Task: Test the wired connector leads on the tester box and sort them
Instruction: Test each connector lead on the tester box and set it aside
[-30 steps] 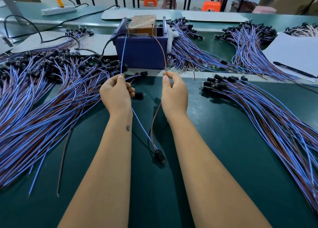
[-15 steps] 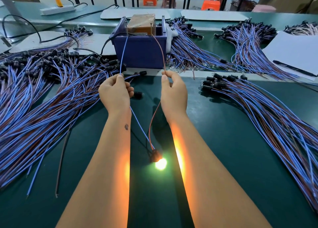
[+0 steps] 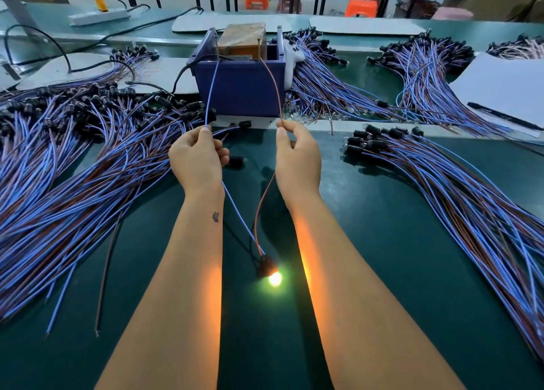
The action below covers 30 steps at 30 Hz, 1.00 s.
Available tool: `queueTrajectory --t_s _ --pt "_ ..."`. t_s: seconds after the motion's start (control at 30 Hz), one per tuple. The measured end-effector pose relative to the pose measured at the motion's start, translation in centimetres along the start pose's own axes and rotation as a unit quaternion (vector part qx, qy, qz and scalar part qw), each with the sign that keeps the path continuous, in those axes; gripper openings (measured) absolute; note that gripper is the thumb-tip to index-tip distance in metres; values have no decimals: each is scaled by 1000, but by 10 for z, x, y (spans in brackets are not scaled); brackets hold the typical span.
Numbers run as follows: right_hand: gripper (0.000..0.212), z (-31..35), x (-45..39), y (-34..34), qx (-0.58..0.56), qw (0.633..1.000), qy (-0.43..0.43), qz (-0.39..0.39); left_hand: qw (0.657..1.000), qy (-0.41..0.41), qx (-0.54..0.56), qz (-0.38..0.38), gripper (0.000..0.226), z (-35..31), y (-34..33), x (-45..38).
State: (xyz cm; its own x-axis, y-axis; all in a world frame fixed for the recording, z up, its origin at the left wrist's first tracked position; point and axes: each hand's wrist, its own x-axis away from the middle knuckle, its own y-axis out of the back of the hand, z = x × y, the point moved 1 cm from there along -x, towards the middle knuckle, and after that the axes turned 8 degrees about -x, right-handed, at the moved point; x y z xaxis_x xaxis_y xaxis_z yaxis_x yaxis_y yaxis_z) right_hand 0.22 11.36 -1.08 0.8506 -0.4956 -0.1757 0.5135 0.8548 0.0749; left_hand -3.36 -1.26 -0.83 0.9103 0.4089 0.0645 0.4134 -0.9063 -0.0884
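Nearest the person, well behind the fingers and between the two forearms, the lamp [image 3: 275, 278] on the lead's black connector [image 3: 265, 265] is glowing on the table [image 3: 382, 242], so the lead under test appears to be passing. From there a blue wire [image 3: 238, 213] is running up into the left hand [image 3: 196, 157] and a brown wire [image 3: 260, 201] into the right hand [image 3: 298, 157]; each hand is pinching its wire between thumb and curled fingers, and nothing else is being held. Beyond the fingers the two wires are rising apart to the contacts on the tester box [image 3: 241, 86]. The likeliest trouble is a wire end slipping off its contact if a hand is drifting or pulling, which would put the lamp out and make a good lead look bad. If the bare ends are being brought together they could short. To the left of the left hand a big pile of leads [image 3: 73, 166] is lying, and to the right of the right hand another pile [image 3: 441, 189]; when the hands are drawing back, the trailing connector could be snagging loose wires, or the lead could be landing in the wrong pile. More bundles [image 3: 329, 74] are lying just beside the box, easy to tangle.
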Motion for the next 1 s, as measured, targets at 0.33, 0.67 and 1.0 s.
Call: queueTrajectory --t_s 0.33,0.67,1.0 --pt "13 5 12 5 -29 998 40 32 973 -104 -125 164 16 -1 -14 27" --pt "25 5 14 4 26 990 23 137 981 -23 -6 192 23 -6 -10 28" --pt "25 28 15 41 139 985 57 79 968 47 181 168 39 -18 11 20"
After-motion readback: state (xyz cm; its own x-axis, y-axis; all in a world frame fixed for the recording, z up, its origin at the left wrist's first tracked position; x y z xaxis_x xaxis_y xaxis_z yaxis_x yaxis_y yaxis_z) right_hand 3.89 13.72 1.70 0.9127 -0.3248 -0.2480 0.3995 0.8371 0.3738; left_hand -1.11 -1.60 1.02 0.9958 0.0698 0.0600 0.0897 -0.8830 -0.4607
